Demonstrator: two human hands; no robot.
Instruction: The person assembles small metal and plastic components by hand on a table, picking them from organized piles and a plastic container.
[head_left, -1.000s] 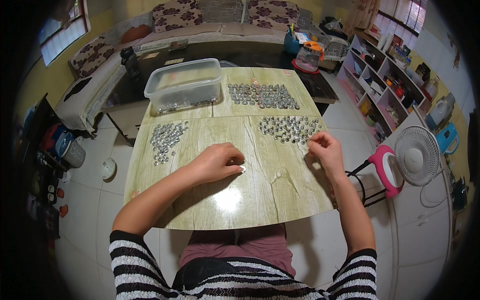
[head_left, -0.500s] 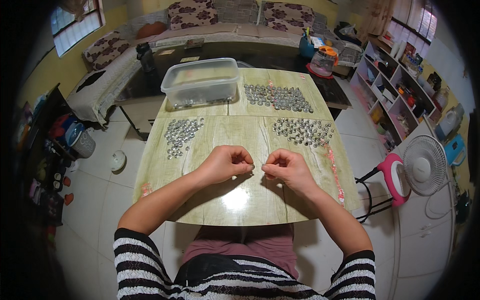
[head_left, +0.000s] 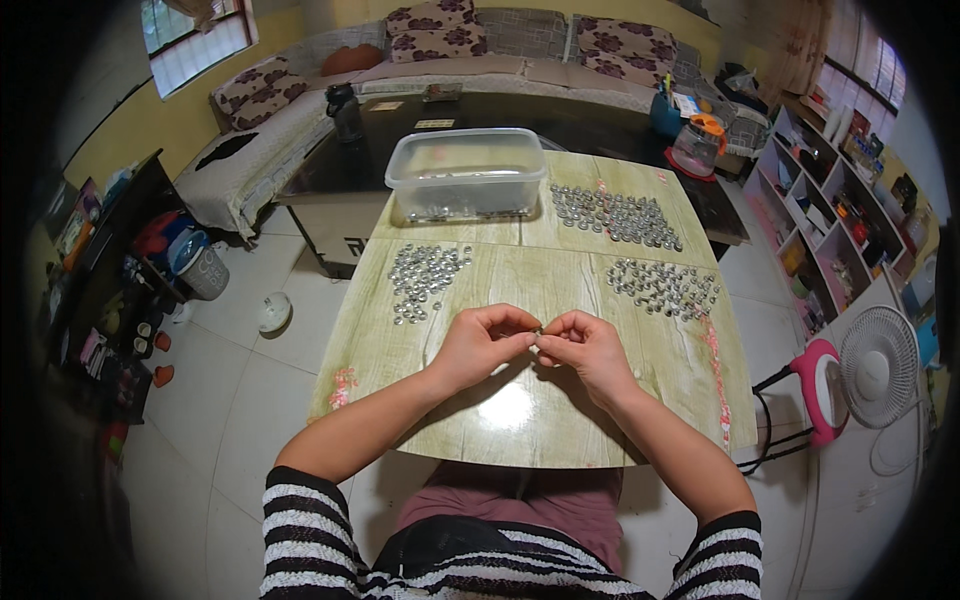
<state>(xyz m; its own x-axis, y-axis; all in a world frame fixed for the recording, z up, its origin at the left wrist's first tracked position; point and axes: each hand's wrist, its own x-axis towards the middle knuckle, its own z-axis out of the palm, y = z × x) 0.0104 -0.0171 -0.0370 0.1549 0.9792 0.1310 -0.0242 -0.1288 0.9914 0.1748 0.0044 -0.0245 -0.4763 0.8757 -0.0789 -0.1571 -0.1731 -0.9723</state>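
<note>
My left hand (head_left: 488, 345) and my right hand (head_left: 585, 350) meet above the middle of the table, fingertips pinched together. Between them shows a small dark metallic piece (head_left: 539, 332); its exact kind is too small to make out, and the fingers cover most of it. Left of my hands lies a loose group of small shiny, clear-silver round pieces (head_left: 425, 278). To the right is a spread of small silver pieces (head_left: 660, 288), with pointed or stemmed tops. Farther back, rows of small round silver pieces (head_left: 618, 216) lie close together.
A clear plastic tub (head_left: 465, 178) stands on the far left part of the light wood-patterned table (head_left: 500, 270), with some small pieces at its bottom. Behind is a dark table (head_left: 570, 118) with a jug (head_left: 697, 150). A white fan (head_left: 878, 360) and pink-backed chair (head_left: 826, 393) stand right.
My two hands were slightly apart; their fingertips have come together around the small piece. The whole view has shifted, so the table sits farther right and lower.
</note>
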